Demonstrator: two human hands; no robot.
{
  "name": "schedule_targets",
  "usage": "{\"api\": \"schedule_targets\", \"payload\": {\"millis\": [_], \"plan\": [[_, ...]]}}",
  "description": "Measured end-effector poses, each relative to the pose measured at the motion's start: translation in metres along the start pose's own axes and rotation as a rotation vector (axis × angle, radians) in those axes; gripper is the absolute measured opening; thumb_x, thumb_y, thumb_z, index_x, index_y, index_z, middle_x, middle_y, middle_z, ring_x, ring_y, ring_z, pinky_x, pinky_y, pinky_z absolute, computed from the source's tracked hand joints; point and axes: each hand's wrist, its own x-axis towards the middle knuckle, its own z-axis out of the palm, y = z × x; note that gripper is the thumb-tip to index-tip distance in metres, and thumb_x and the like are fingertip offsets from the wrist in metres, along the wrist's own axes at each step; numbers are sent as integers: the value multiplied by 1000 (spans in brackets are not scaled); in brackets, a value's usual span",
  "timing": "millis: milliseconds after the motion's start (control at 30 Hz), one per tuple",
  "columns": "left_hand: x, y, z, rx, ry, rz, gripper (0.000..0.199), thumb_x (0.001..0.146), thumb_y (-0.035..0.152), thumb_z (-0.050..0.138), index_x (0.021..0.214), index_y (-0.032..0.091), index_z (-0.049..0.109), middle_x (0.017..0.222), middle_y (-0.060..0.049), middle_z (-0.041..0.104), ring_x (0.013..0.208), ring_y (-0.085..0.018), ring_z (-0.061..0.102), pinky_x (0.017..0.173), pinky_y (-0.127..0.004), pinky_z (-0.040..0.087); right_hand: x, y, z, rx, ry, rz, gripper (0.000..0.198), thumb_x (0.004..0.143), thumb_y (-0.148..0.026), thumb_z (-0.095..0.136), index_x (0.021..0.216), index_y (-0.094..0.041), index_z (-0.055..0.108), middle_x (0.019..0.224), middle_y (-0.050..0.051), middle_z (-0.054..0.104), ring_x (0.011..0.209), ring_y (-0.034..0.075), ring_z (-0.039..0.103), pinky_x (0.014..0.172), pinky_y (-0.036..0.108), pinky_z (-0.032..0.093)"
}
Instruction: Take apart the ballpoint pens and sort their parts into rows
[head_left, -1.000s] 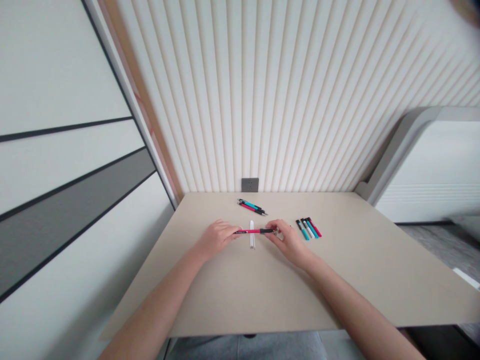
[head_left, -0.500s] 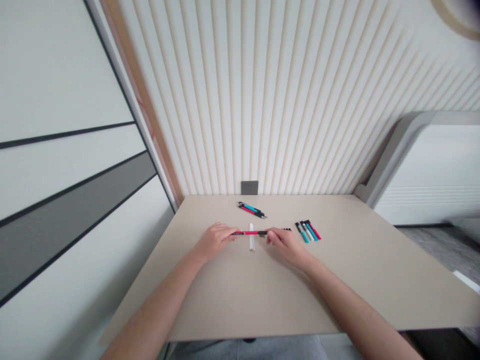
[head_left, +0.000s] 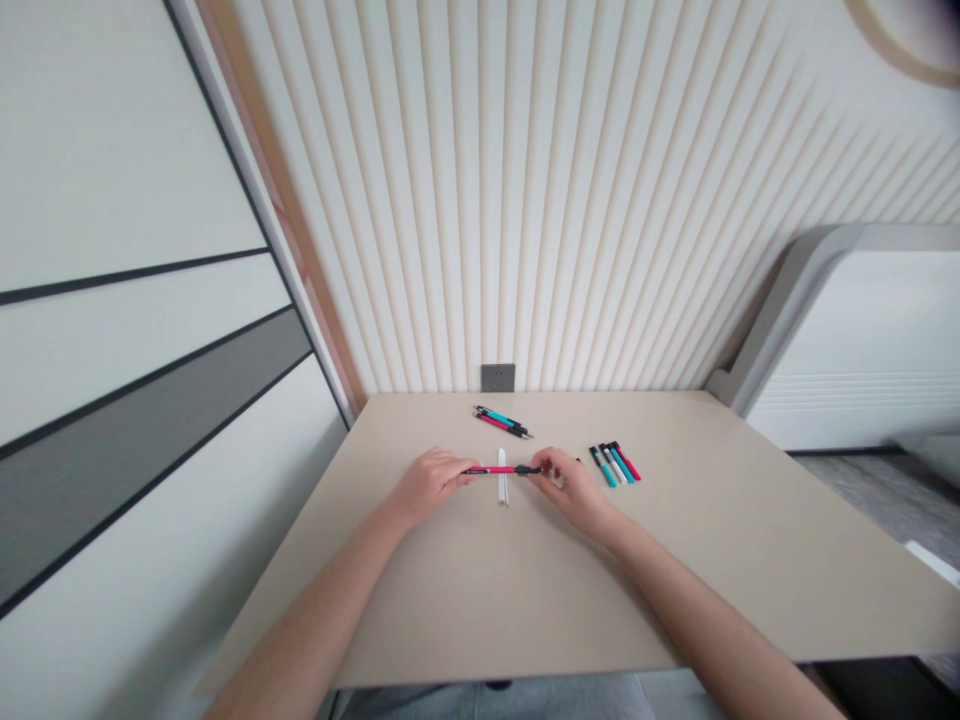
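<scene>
The left forearm (head_left: 330, 600) runs from the lower left edge up and to the right over the beige tabletop (head_left: 480, 600), ending in the left hand (head_left: 426, 485), which is turned inward, back of the hand upward. Its thumb and fingers point right and are pinched on the left end of a slim red-and-black pen (head_left: 496, 470). The pen lies level from side to side between the two hands, which are apart from each other, and passes across a few thin white sticks (head_left: 502, 492) that point away from the person. Farther back, near the dark wall socket (head_left: 498, 378), a small group of turquoise, red and black pens (head_left: 502, 422) lies slanted. At the pen's black right end, the right hand (head_left: 571, 490) closes its bent thumb and fingertips, the other fingers curled; whether it also holds something small is too blurred to tell. The right forearm (head_left: 697, 595) slopes from there down to the lower right. Beside this hand lie four short pen-shaped pieces (head_left: 615, 465) in a slanted row.
</scene>
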Motion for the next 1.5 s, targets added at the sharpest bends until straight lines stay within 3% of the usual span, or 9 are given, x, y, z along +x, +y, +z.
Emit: {"api": "schedule_targets", "payload": {"millis": [100, 233, 400, 500, 667, 1133, 1400, 1500], "plan": [[0, 0, 1, -5, -9, -11, 27, 98, 35, 44, 106, 18, 63, 88, -5, 71, 76, -15, 63, 73, -28, 42, 0, -1, 1, 12, -14, 13, 25, 91, -36, 51, 110, -20, 58, 89, 4, 64, 77, 16, 56, 69, 27, 41], [0, -1, 0, 5, -38, -32, 29, 98, 37, 44, 107, 18, 64, 87, -5, 71, 77, -15, 63, 73, -28, 42, 0, 0, 3, -17, -76, 25, 27, 95, -35, 42, 98, -19, 64, 75, 1, 63, 66, 14, 53, 64, 27, 39], [-1, -2, 0, -11, -44, -43, 28, 98, 36, 44, 107, 18, 63, 89, -5, 71, 77, -16, 63, 74, -28, 41, 0, -1, 4, 6, 5, 16, 22, 88, -32, 56, 105, -20, 60, 86, 2, 64, 73, 15, 53, 66, 26, 41], [-2, -3, 0, -21, -40, -50, 27, 97, 35, 45, 108, 18, 63, 91, -5, 71, 79, -16, 63, 75, -28, 42, 1, -4, 2, 30, -16, -8, 23, 91, -32, 51, 109, -21, 61, 86, 3, 64, 73, 15, 54, 65, 27, 41], [-2, -3, -3, -21, -13, -102, 27, 97, 36, 46, 106, 19, 64, 92, -5, 71, 80, -16, 63, 76, -29, 43, 2, -7, -4, 8, 29, -50, 23, 93, -32, 48, 99, -20, 66, 87, 4, 65, 73, 15, 54, 64, 27, 42], [-9, -16, -10, -71, 93, -273, 23, 94, 32, 49, 107, 20, 64, 97, -5, 70, 87, -18, 63, 80, -30, 47, 2, 1, -11, 8, 149, 5, 24, 94, -35, 46, 100, -20, 64, 82, 3, 65, 67, 15, 55, 62, 28, 42], [-4, -4, -8, -291, 206, -453, 28, 96, 35, 43, 103, 16, 62, 81, -2, 69, 64, -12, 59, 64, -22, 46, 3, 0, -6, -7, 101, -21, 23, 93, -34, 47, 97, -20, 66, 85, 4, 65, 69, 15, 55, 62, 27, 43], [3, 9, -3, -312, 128, -453, 29, 95, 38, 46, 100, 17, 65, 79, -2, 70, 62, -12, 58, 60, -21, 44, 1, -2, 2, -16, 54, -66, 22, 93, -33, 48, 95, -20, 66, 84, 4, 64, 71, 15, 55, 63, 27, 43]]}}
